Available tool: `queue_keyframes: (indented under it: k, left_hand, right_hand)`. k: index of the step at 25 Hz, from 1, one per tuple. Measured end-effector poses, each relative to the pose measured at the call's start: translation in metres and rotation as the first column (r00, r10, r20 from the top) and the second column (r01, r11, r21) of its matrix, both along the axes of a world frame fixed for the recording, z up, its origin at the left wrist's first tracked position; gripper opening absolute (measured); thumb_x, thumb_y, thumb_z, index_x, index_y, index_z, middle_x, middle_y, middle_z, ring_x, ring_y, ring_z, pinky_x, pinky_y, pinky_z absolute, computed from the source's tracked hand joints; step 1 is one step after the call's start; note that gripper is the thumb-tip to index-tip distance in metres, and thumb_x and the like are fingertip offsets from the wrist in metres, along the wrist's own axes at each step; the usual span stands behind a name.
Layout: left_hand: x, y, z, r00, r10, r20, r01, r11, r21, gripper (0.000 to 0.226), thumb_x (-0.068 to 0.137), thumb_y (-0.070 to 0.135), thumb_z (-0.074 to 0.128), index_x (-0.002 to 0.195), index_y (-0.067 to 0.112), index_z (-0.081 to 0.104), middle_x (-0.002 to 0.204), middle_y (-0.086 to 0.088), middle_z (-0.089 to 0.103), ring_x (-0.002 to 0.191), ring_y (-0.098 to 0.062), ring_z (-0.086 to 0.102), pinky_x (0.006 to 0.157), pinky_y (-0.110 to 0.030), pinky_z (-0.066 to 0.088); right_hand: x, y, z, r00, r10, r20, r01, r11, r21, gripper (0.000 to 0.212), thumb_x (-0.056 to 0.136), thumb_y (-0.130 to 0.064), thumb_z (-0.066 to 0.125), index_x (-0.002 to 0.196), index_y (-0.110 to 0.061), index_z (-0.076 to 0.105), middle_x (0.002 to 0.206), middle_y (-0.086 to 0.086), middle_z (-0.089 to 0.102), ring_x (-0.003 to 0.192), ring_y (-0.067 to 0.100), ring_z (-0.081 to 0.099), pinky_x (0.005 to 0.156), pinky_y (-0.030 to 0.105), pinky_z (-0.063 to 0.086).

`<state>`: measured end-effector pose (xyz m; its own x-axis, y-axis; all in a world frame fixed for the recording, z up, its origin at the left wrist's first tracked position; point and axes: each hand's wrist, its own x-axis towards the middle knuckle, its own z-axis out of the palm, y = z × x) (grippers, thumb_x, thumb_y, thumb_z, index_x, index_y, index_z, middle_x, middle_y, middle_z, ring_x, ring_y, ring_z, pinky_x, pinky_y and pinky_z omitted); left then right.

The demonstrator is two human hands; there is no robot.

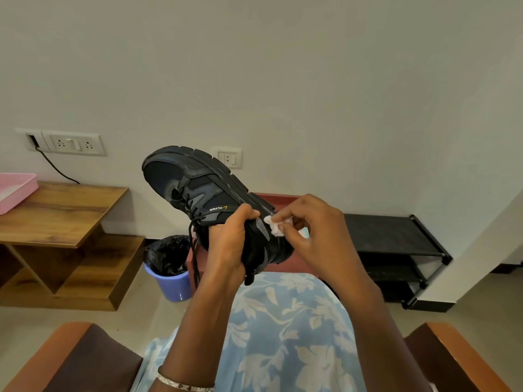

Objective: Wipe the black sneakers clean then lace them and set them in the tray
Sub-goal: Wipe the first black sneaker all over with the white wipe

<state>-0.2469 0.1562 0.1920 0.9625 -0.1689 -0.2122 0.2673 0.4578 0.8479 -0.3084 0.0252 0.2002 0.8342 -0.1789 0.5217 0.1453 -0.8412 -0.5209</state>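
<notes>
Wiping the raised sneaker's (198,188) heel
Left grip (229,246) clasps its collar; right grip (311,224) pinches a white wipe (275,227). The loose lace (194,250), hanging toward six o'clock, may snag; the wad, seemingly thin, could slip. Tray (19,190) at nine o'clock.

A wooden worktop (65,210) is standing at the left against the pale wall (283,66). A black cable (55,168) is running from a socket panel (74,144) above it down behind its back edge; a smaller socket (229,158) is sitting farther right. A blue bin (175,287) with a black liner (167,254) is standing on the floor (147,321) beside the worktop, and a black shoe rack (396,236) is standing at the right, against the wall.
</notes>
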Motion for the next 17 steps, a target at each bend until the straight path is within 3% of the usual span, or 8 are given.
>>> queue_keyframes:
  k: [4, 8, 10, 13, 17]
  left_hand:
    - [0.005, 0.005, 0.0, 0.998, -0.009, -0.056, 0.006, 0.998, -0.055, 0.011, 0.078, 0.005, 0.064, 0.088, 0.006, 0.064, 0.082, -0.014, 0.065, 0.077, -0.031, 0.065, 0.072, -0.058, 0.058]
    - [0.003, 0.003, 0.003, 0.997, -0.043, -0.063, 0.038, 0.996, -0.078, 0.007, 0.077, 0.006, 0.064, 0.083, 0.005, 0.062, 0.087, -0.02, 0.061, 0.08, -0.035, 0.062, 0.084, -0.075, 0.047]
    - [0.001, 0.001, 0.003, 0.996, -0.084, -0.04, 0.081, 0.993, -0.083, 0.004, 0.08, 0.007, 0.063, 0.082, 0.005, 0.06, 0.085, -0.019, 0.057, 0.076, -0.032, 0.06, 0.088, -0.069, 0.047]
    - [-0.001, 0.002, 0.0, 0.993, -0.116, -0.034, 0.112, 0.988, -0.105, 0.008, 0.083, 0.012, 0.062, 0.087, 0.005, 0.063, 0.083, -0.017, 0.061, 0.075, -0.03, 0.062, 0.079, -0.056, 0.055]
    - [0.007, 0.007, -0.004, 0.999, -0.014, -0.031, 0.011, 0.995, -0.096, 0.016, 0.078, 0.014, 0.066, 0.093, 0.008, 0.064, 0.089, -0.017, 0.062, 0.08, -0.031, 0.061, 0.078, -0.049, 0.053]
  right_hand:
    - [-0.026, -0.004, -0.008, 0.985, -0.041, -0.168, 0.051, 0.997, 0.056, 0.014, 0.084, -0.015, 0.078, 0.091, -0.026, 0.077, 0.086, -0.017, 0.065, 0.08, 0.001, 0.063, 0.069, 0.012, 0.053]
    - [-0.011, 0.008, 0.002, 0.999, -0.041, -0.003, 0.041, 0.999, 0.031, 0.012, 0.085, -0.016, 0.076, 0.095, -0.023, 0.078, 0.092, -0.009, 0.067, 0.079, 0.003, 0.063, 0.068, 0.013, 0.051]
    - [0.001, 0.017, 0.009, 1.0, -0.015, 0.025, 0.015, 1.0, -0.015, 0.013, 0.087, -0.019, 0.075, 0.099, -0.022, 0.078, 0.096, -0.005, 0.068, 0.083, 0.006, 0.062, 0.073, 0.017, 0.052]
    - [0.004, 0.023, 0.011, 1.0, -0.01, -0.01, 0.009, 1.0, -0.028, 0.013, 0.089, -0.02, 0.073, 0.101, -0.021, 0.077, 0.098, -0.003, 0.067, 0.083, 0.009, 0.062, 0.075, 0.02, 0.053]
    - [-0.02, 0.021, 0.003, 0.982, -0.096, -0.161, 0.098, 0.995, 0.005, 0.009, 0.084, -0.019, 0.076, 0.09, -0.026, 0.076, 0.086, -0.012, 0.065, 0.071, 0.004, 0.06, 0.069, 0.02, 0.054]
